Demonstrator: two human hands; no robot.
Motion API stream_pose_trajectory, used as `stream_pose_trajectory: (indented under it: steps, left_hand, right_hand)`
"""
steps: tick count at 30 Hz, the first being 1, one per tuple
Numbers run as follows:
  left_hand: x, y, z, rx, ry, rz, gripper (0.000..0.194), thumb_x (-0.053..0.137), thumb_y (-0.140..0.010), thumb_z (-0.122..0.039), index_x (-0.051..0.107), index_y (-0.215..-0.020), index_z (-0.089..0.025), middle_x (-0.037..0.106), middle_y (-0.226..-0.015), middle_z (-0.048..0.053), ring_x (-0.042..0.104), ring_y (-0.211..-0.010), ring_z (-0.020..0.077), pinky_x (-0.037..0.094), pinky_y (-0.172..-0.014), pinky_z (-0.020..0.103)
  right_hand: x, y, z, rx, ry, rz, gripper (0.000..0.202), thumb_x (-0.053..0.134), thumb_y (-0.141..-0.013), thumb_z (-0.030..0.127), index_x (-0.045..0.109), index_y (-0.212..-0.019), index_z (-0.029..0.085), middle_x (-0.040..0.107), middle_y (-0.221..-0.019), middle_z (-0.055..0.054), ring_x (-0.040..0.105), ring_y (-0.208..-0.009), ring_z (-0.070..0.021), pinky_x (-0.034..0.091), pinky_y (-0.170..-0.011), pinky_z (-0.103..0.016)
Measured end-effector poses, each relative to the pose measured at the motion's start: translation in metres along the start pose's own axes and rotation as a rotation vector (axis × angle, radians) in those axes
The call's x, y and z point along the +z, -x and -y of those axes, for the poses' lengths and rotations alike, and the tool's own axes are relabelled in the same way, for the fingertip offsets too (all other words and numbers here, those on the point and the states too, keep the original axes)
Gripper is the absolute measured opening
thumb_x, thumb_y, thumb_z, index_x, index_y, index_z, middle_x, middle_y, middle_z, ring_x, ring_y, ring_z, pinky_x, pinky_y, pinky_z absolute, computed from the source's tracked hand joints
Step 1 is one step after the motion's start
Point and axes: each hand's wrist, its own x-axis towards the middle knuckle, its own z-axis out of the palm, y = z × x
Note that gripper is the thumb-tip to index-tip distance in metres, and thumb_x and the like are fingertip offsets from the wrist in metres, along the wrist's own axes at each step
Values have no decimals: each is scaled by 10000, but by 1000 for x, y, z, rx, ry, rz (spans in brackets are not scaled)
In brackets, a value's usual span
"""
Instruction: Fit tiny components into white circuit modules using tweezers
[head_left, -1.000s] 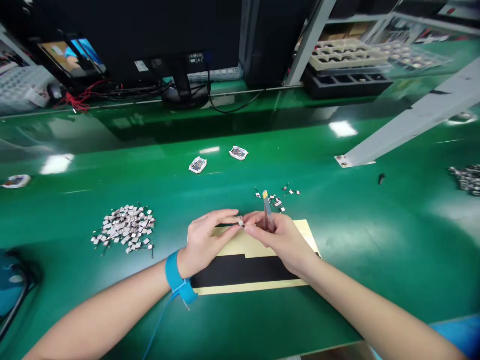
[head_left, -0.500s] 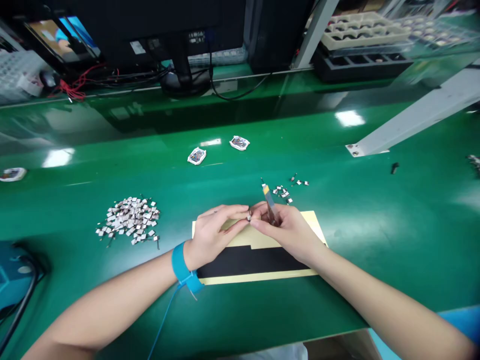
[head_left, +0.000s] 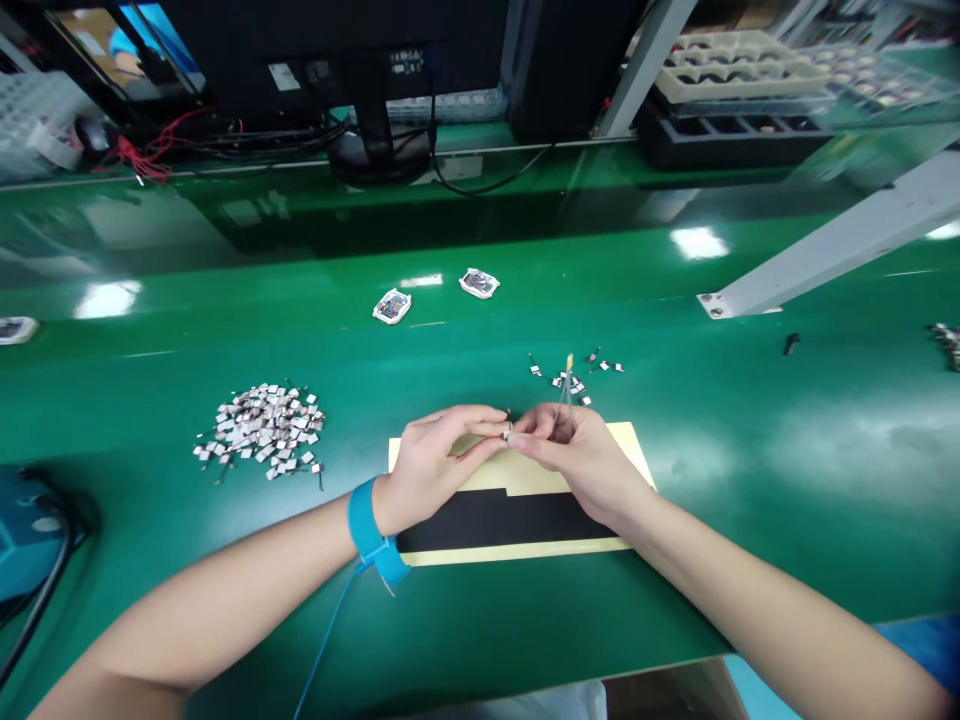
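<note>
Tweezers [head_left: 568, 368], one pair, rest in our right hand [head_left: 589, 455] in the head view; it and our left hand [head_left: 435, 460] pinch one small part [head_left: 507, 436] between them, above one yellow sheet [head_left: 517, 475]. On the bench [head_left: 450, 370] we count two white-rimmed pieces [head_left: 392, 306] beyond the hands and one pile of parts [head_left: 266, 430] leftward.

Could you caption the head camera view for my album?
Left hand and right hand meet at a tiny part over a yellow sheet, tweezers in the right, on a green bench.

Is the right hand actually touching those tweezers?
Touching: the head view shows the tweezers sticking up from the right hand, their lower part gripped inside it.
</note>
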Motion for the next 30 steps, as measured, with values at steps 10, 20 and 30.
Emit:
stream_pose_trajectory:
  steps: [10, 20, 30]
  left_hand:
    - [1, 1, -3, -109, 73, 64, 238, 613, -719, -217, 518, -935, -184, 696, -740, -7, 658, -706, 126, 522, -702, 217]
    - [-55, -55, 21, -189, -420, 263, 403, 540, -757, -253, 423, -1127, -142, 553, -1112, 104, 527, -1021, 218, 443, -859, 362]
    - [-72, -84, 106, -490, -887, 205, 416, 510, -757, -148, 393, -1128, 0, 544, -1016, 241, 543, -971, 312, 430, -801, 401]
  right_hand:
    - [-5, 6, 5, -53, 236, 59, 286, 681, -622, 292, 425, -571, 177, 607, -701, -15, 527, -625, -112, 359, -506, -213]
    - [-36, -3, 7, -686, 1127, -291, 189, 577, -722, 283, 455, -606, 196, 511, -652, -19, 479, -591, -137, 347, -529, -259]
    - [-35, 2, 16, -215, 327, 73, 362, 393, -796, 351, 377, -472, 192, 560, -634, -55, 488, -596, -160, 365, -561, -294]
